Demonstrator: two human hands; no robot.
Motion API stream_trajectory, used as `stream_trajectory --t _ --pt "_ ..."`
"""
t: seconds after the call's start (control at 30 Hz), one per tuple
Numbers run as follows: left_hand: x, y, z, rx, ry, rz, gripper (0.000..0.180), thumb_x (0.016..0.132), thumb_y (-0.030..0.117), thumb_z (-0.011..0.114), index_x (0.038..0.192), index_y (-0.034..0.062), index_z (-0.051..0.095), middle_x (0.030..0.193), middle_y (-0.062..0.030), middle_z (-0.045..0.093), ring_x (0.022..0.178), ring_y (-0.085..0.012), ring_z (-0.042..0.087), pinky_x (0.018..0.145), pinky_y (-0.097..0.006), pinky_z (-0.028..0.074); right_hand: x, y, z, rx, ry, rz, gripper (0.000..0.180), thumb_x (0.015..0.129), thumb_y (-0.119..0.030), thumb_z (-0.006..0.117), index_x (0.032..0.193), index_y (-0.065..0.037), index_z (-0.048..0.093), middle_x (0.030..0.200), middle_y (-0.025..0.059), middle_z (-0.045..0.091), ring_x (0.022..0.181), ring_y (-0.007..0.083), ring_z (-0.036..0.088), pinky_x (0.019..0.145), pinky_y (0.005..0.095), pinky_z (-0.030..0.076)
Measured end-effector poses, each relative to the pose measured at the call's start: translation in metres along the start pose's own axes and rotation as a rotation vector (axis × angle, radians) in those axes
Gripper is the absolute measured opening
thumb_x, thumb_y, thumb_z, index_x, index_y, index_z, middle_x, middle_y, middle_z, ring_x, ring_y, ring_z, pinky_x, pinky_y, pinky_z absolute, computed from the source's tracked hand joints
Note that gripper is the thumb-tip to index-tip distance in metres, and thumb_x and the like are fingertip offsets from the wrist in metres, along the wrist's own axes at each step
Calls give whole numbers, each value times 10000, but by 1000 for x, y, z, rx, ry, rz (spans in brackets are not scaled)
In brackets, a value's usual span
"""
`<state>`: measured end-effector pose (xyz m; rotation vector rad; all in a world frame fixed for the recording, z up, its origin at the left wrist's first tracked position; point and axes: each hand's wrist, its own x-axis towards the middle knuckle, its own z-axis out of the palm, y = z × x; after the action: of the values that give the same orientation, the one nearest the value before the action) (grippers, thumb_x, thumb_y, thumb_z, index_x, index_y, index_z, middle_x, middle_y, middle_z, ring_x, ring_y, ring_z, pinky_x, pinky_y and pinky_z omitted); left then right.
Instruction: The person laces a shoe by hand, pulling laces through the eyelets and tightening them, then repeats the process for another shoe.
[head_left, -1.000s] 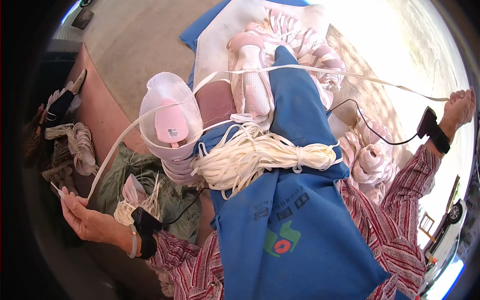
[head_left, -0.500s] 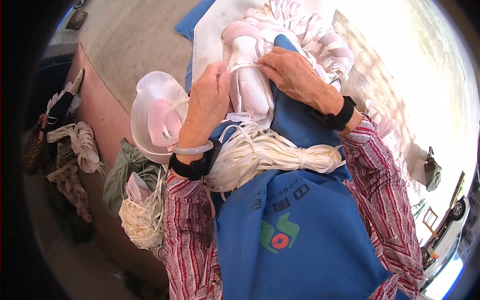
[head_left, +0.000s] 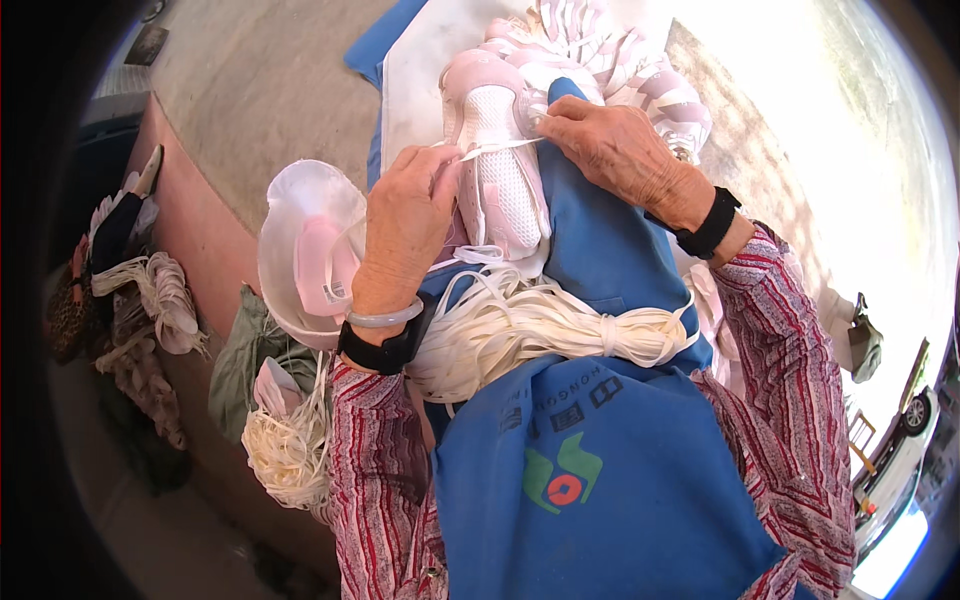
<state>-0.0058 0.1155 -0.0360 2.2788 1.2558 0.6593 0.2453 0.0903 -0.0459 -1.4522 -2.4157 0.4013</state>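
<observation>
Pinching a flat white lace (head_left: 497, 150), both hands hold it taut across the pink-and-white mesh shoe (head_left: 497, 185). Left hand (head_left: 405, 225) fingers closed on the lace's left end, right hand (head_left: 612, 150) fingers closed on its right end at the shoe's edge. Lace long axis runs hand to hand; shoe long axis runs away from the person, directly under the span. Right hand sits nearer the shoe's upper. Below the grips, a bundle of white laces (head_left: 540, 330) lies on the blue apron (head_left: 590, 490). Left of the left hand: a white bowl (head_left: 300, 250).
</observation>
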Motion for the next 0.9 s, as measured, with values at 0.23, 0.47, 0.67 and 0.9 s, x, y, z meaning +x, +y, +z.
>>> stream_trajectory --t 0.23,0.47,0.67,0.9 --pt "-22 31 -21 -400 134 -415 263 992 138 522 1229 28 545 898 -11 680 540 -19 489 466 -190 399 -14 -27 -11 591 326 290 181 887 -56 571 1061 -62 623 882 134 672 765 357 650 661 414 524" --pt "-33 27 -5 -597 -1 -542 179 965 108 536 1091 0 604 802 -19 665 578 -59 502 538 -216 424 -7 -31 2 610 116 384 126 922 -107 598 986 -17 661 829 131 689 722 244 665 658 324 507" --pt "-29 27 -14 -715 -115 -671 217 971 124 530 1108 -26 607 813 -44 652 585 -53 516 503 -199 425 -1 -33 12 668 170 384 134 893 -100 596 944 8 657 820 177 668 709 326 634 657 372 504" --pt "-37 15 -16 -831 -322 -738 253 967 140 544 1119 -53 603 782 -45 624 601 -71 567 519 -212 481 -8 -25 20 416 253 267 162 884 -81 620 1009 13 661 840 164 675 718 281 651 656 333 506"
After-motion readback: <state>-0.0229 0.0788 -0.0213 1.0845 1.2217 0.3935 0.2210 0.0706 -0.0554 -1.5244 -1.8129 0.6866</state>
